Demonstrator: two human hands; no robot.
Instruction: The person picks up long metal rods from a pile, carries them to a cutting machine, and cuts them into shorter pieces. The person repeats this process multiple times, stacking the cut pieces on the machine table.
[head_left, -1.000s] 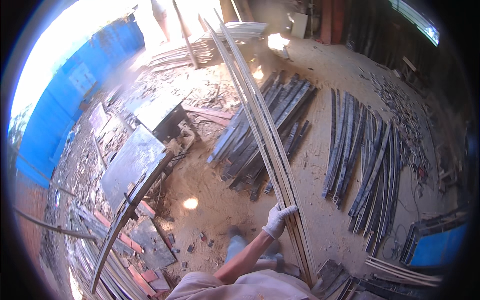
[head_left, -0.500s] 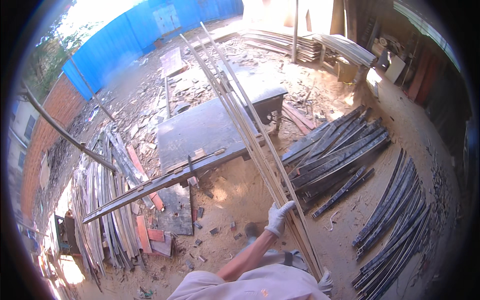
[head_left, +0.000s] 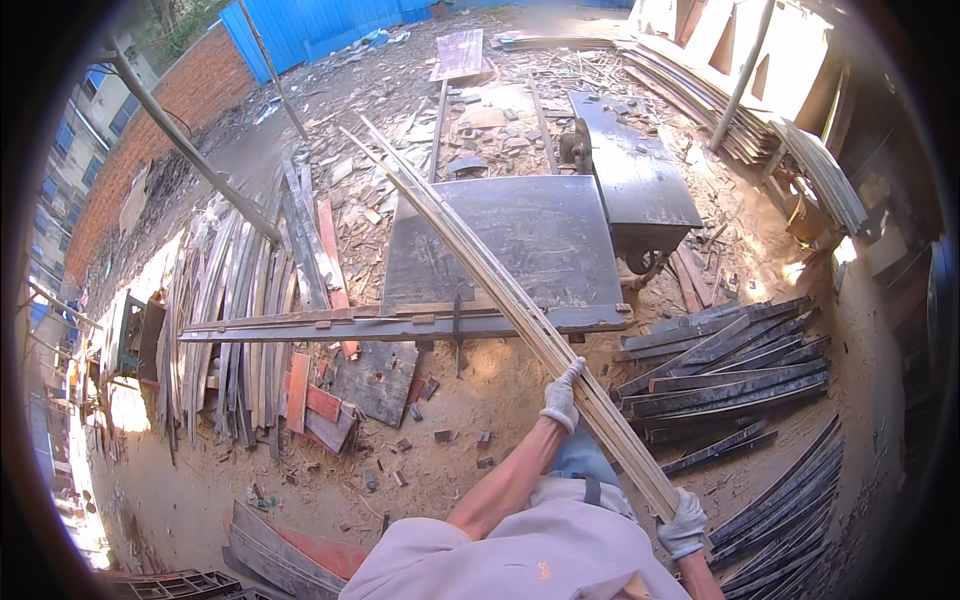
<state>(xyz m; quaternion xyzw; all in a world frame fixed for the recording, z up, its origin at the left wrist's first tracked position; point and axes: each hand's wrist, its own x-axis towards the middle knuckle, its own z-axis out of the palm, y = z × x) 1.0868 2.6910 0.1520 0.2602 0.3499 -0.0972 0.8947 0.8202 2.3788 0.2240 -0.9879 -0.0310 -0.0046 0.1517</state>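
Observation:
A bundle of long, thin wooden strips (head_left: 622, 436) slants across the view, from my body toward the far left. My left hand (head_left: 562, 396), in a pale work glove, is closed around the strips a short way from their near end. My right hand (head_left: 684, 524), gloved too, grips that near end beside my waist. The strips' far part passes above a dark flat-topped table (head_left: 550, 225). A long dark straight bar (head_left: 290, 333) runs along the table's near edge and juts far out to the left, with small wood pieces on it.
Dark wooden battens (head_left: 735, 385) are piled to the right, with more battens (head_left: 790, 495) nearer me. Weathered strips (head_left: 225, 335) lean in a heap at the left. A second dark table (head_left: 640, 165) with a wheel stands beyond. Offcuts and sawdust litter the ground.
My view has turned to the left, so the tables sit further right. The strips, spread apart before, lie closer together now. My right hand has come fully into view at their end.

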